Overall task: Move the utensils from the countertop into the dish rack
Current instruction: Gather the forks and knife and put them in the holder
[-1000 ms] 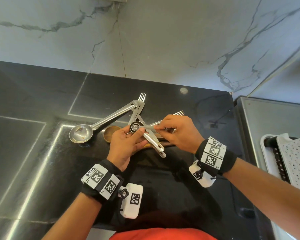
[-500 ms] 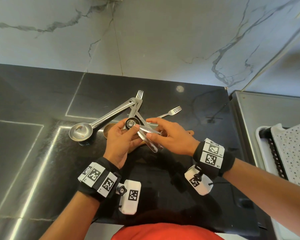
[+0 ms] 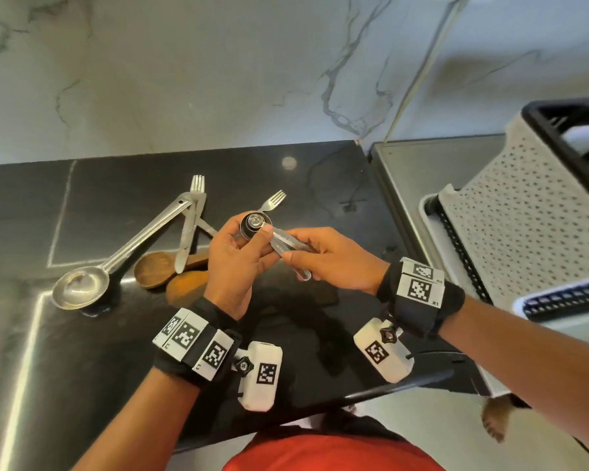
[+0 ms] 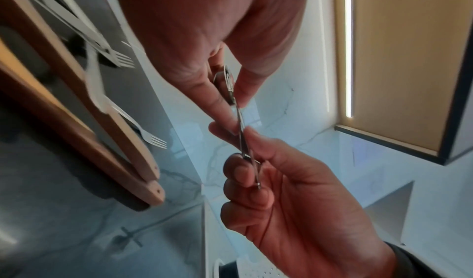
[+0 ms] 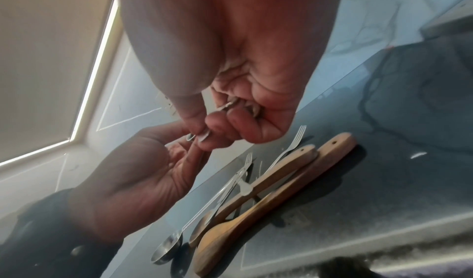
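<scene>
A nested set of steel measuring spoons is held in the air above the black countertop by both hands. My left hand pinches the round bowl end. My right hand grips the handles, fingers curled round them. On the counter to the left lie a large steel ladle, two wooden spoons, two forks and another steel piece. The white perforated dish rack with a black rim stands at the right.
A steel drainboard lies under the rack, right of the counter. A marble wall backs the counter. The counter's front edge runs just before my body, with floor beyond it at the lower right.
Both hands have lifted the measuring spoons off the utensil pile and carried them right and up. The head view has swung right, bringing more of the dish rack into sight.
</scene>
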The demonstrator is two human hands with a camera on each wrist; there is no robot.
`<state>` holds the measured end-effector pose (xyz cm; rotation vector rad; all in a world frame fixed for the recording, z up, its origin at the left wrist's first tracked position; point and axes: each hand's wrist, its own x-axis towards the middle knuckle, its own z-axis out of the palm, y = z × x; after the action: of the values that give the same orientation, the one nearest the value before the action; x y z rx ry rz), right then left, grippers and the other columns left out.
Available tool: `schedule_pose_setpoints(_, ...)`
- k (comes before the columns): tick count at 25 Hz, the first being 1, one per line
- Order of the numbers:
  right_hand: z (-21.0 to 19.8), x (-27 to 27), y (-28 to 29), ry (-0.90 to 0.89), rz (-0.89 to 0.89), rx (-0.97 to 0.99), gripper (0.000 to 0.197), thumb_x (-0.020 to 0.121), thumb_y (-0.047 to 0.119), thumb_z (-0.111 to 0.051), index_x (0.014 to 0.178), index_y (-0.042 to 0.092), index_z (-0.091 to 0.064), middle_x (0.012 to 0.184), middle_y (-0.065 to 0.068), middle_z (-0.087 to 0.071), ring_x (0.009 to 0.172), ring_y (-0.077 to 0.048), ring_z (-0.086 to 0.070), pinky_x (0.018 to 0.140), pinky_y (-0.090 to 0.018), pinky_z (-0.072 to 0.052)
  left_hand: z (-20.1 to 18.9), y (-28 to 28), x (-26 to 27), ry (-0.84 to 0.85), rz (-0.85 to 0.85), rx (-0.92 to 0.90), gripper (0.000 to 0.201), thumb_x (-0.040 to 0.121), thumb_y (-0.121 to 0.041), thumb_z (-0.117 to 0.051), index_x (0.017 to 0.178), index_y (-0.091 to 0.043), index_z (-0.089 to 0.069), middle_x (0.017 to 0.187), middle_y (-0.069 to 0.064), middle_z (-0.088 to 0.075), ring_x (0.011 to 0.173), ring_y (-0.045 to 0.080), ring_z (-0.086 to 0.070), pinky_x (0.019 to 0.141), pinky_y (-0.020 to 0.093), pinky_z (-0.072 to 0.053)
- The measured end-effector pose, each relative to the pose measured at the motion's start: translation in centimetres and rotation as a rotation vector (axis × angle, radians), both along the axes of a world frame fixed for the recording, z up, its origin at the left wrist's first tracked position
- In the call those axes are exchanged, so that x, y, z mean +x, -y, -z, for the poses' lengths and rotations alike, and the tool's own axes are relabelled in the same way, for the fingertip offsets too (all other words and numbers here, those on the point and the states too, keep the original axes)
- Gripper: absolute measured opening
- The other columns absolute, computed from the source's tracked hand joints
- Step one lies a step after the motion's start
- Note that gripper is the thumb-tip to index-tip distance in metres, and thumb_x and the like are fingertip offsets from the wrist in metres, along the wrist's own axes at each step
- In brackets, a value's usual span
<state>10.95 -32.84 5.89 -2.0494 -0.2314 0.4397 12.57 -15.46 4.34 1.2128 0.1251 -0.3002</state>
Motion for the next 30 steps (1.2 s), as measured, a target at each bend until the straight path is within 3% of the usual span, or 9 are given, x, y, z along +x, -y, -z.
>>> schedule_pose_setpoints(4,-2.2,-2.3,4.3,0.008,0.109,0.020,0.029,0.105,0.022,-0.048,0.127,0.013,-0.062,0.069,-0.003,-0.055,0.061,-0.014,-0.054,0.058,-0.020,-0.050,-1.8,4.9,-0.4,0.042,0.069,0.018,0.025,0.097,-0.008,-0.058,0.122,-0.006,-0.056,0.112,0.017,-0.069,0.103,0.031,-0.073,0.087,0.043,-0.060)
schedule_pose_setpoints(8,-4.9,-3.5,9.0,0.141,0.132,-0.063,0.028,0.105,0.020,-0.046,0.124,0.010,-0.064,0.076,-0.002,-0.065,0.061,-0.006,-0.060,0.060,-0.017,-0.049,-4.3,9.4,-0.6,0.081,0.144,-0.053,0.026,0.098,-0.009,-0.058,0.123,-0.003,-0.054,0.108,0.016,-0.069,0.103,0.029,-0.072,0.085,0.037,-0.060)
schedule_pose_setpoints(11,-9.4,-3.6,14.5,0.237,0.119,-0.238,0.026,0.104,0.018,-0.047,0.106,0.002,-0.068,0.068,0.002,-0.060,0.052,-0.002,-0.052,0.056,-0.013,-0.044,-7.4,14.1,-1.0,0.114,0.209,-0.055,0.028,0.098,-0.015,-0.058,0.124,-0.004,-0.055,0.100,0.012,-0.073,0.093,0.023,-0.074,0.079,0.032,-0.059)
schedule_pose_setpoints(14,-15.8,-3.6,21.2,0.332,0.055,-0.512,0.027,0.102,0.019,-0.048,0.079,0.018,-0.062,0.062,0.004,-0.053,0.050,-0.005,-0.047,0.057,-0.021,-0.040,-10.5,19.7,-1.7,0.224,0.272,0.071,0.027,0.098,-0.028,-0.059,0.120,-0.012,-0.060,0.102,0.012,-0.076,0.092,0.020,-0.073,0.078,0.033,-0.060)
schedule_pose_setpoints(16,-19.9,-3.6,25.8,0.424,0.009,-0.744,0.024,0.102,0.020,-0.047,0.091,0.014,-0.067,0.071,-0.001,-0.060,0.059,-0.011,-0.050,0.060,-0.029,-0.036,-11.6,23.0,-2.2,0.299,0.279,0.141,0.028,0.096,-0.032,-0.062,0.119,-0.017,-0.061,0.105,0.011,-0.076,0.092,0.017,-0.072,0.080,0.034,-0.059)
schedule_pose_setpoints(19,-24.2,-3.2,34.2,0.527,0.008,-0.987,0.029,0.105,0.022,-0.042,0.120,0.016,-0.067,0.079,0.004,-0.060,0.064,-0.002,-0.048,0.061,-0.018,-0.033,-10.9,28.2,-3.1,0.381,0.300,0.284,0.034,0.091,-0.034,-0.068,0.122,-0.022,-0.062,0.103,0.007,-0.075,0.098,0.014,-0.071,0.089,0.042,-0.059)
schedule_pose_setpoints(21,-24.9,-2.0,39.1,0.539,0.000,-1.090,0.032,0.106,0.025,-0.040,0.126,0.018,-0.064,0.078,0.007,-0.058,0.067,-0.004,-0.049,0.064,-0.024,-0.035,-9.6,30.9,-3.6,0.386,0.324,0.366,0.047,0.083,-0.046,-0.071,0.125,-0.027,-0.060,0.109,-0.002,-0.073,0.105,0.010,-0.069,0.094,0.044,-0.057)
schedule_pose_setpoints(25,-22.9,1.1,44.3,0.459,-0.204,-1.185,0.031,0.104,0.019,-0.042,0.127,0.019,-0.064,0.092,-0.001,-0.068,0.089,-0.026,-0.062,0.081,-0.037,-0.045,-8.1,34.4,-4.6,0.264,0.403,0.358,0.076,0.073,-0.062,-0.069,0.141,-0.035,-0.047,0.141,-0.005,-0.056,0.126,0.012,-0.057,0.101,0.047,-0.052)
schedule_pose_setpoints(30,-20.4,4.6,43.7,0.442,-0.481,-1.214,0.035,0.103,0.014,-0.046,0.134,0.019,-0.061,0.111,-0.001,-0.069,0.099,-0.015,-0.056,0.086,-0.026,-0.035,-8.9,34.7,-4.4,0.126,0.414,0.300,0.074,0.076,-0.050,-0.075,0.141,-0.028,-0.049,0.140,0.003,-0.055,0.122,0.018,-0.060,0.093,0.051,-0.057)
